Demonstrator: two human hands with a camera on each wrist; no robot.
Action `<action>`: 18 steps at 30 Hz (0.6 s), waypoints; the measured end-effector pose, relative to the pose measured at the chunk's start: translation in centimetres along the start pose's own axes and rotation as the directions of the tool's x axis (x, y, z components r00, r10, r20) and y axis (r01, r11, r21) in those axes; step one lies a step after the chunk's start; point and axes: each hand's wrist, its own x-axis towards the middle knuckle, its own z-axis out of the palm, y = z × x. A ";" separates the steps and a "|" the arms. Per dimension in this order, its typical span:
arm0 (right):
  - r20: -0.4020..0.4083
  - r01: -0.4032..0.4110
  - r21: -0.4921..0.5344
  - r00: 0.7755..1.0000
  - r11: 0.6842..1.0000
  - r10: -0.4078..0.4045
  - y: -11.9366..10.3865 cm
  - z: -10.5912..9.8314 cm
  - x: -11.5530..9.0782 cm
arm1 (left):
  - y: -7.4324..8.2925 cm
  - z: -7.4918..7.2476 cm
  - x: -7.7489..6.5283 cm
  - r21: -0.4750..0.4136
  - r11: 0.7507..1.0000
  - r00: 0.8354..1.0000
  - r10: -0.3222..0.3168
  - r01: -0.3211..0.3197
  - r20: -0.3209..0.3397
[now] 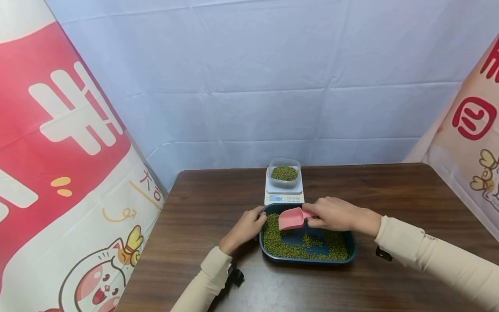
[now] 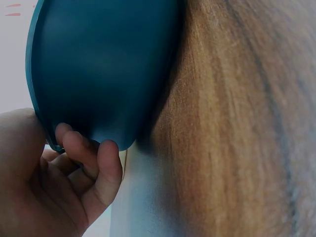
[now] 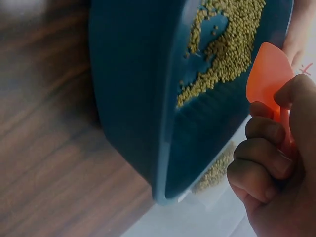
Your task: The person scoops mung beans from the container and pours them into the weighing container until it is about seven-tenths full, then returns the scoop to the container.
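In the head view, my right hand (image 1: 331,213) grips the handle of a pink scoop (image 1: 290,218) above a dark blue tray (image 1: 308,261). No beans show in the scoop's bowl. Small green beans, which look like mung beans (image 1: 278,245), lie spread over the tray floor, with bare patches between them. My left hand (image 1: 245,226) holds the tray at its far left corner; the left wrist view shows the thumb at the rim and curled fingers against the outer wall (image 2: 108,64). Seen from the right wrist, fingers wrap the scoop handle (image 3: 285,131).
Just behind the tray stands a white kitchen scale (image 1: 271,189) with a lit display (image 1: 277,199). On it sits a clear plastic container (image 1: 284,184) holding green beans. The brown wooden table (image 1: 210,195) ends at a pale cloth backdrop (image 1: 241,108); printed banners hang at both sides.
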 end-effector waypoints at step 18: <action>-0.024 0.102 -0.049 0.994 0.994 -0.103 -0.4 2.6 -0.9 | 0.0 0.0 0.0 -0.008 1.000 1.000 -0.009 0.009 -0.012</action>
